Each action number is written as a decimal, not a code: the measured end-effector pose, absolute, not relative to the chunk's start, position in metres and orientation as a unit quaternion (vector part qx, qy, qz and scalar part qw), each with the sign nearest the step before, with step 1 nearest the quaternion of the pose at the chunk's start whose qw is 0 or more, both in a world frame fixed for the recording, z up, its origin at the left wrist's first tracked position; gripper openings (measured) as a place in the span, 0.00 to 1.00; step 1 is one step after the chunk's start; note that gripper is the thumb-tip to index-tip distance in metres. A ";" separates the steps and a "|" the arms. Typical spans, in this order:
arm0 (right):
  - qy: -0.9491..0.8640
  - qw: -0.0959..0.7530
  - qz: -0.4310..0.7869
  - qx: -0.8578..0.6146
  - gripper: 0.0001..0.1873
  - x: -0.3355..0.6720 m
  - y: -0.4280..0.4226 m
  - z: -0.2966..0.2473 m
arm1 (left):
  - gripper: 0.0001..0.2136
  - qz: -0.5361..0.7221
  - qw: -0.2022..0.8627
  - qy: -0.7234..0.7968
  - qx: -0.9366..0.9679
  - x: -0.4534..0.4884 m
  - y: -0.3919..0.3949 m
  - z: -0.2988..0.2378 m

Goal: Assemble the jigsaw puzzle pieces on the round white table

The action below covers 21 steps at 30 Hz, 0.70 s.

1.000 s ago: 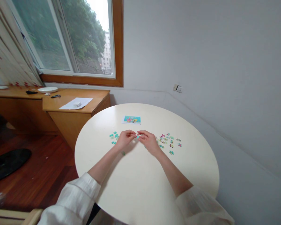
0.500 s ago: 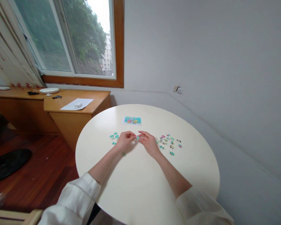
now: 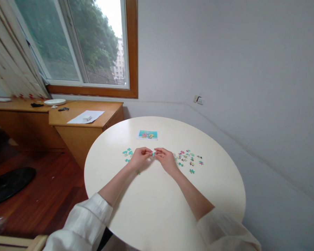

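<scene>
Between my two hands, just above the white round table [image 3: 157,202], is a small teal jigsaw puzzle piece [image 3: 153,154]. My left hand [image 3: 140,156] pinches it from the left with thumb and fingertips. From the other side my right hand [image 3: 165,157] grips it, fingers curled together. Whether it is one piece or two joined ones, I cannot tell. Left of my left hand lie several teal puzzle pieces [image 3: 127,152]. A lone greenish piece [image 3: 138,172] rests below my left wrist. Many mixed-colour pieces [image 3: 192,163] are spread to the right of my right hand.
A teal picture card [image 3: 147,135] lies flat toward the table's far side. Beyond the table at left stands a wooden desk [image 3: 78,130] bearing a paper sheet [image 3: 94,116] and a white plate [image 3: 54,101]. A wall [image 3: 225,69] runs along the right.
My fingers have shifted slightly around the small puzzle piece, which shows less pink and more teal now. Both arms and the scattered pieces stay in place.
</scene>
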State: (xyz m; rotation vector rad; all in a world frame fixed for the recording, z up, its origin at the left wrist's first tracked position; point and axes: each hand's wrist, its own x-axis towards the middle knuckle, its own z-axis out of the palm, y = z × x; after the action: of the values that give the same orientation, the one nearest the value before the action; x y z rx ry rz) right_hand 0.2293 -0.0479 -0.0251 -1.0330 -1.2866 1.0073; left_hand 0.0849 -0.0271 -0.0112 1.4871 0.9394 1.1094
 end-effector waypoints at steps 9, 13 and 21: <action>-0.600 0.533 0.378 -0.463 0.11 0.229 -0.052 -0.019 | 0.08 0.456 0.508 0.369 0.631 0.086 -0.026 -0.012; -0.607 0.525 0.369 -0.468 0.11 0.232 -0.051 -0.015 | 0.09 0.452 0.498 0.375 0.639 0.087 -0.027 -0.011; -0.548 0.568 0.256 -0.559 0.14 0.293 -0.025 -0.019 | 0.09 0.462 0.479 0.421 0.616 0.084 -0.023 -0.013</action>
State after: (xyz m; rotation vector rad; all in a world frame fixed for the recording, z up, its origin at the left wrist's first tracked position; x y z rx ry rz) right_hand 0.2933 -0.0247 -0.0189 -1.3120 -1.2862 0.6005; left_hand 0.0839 -0.0234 -0.0132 1.5044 1.0271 1.1269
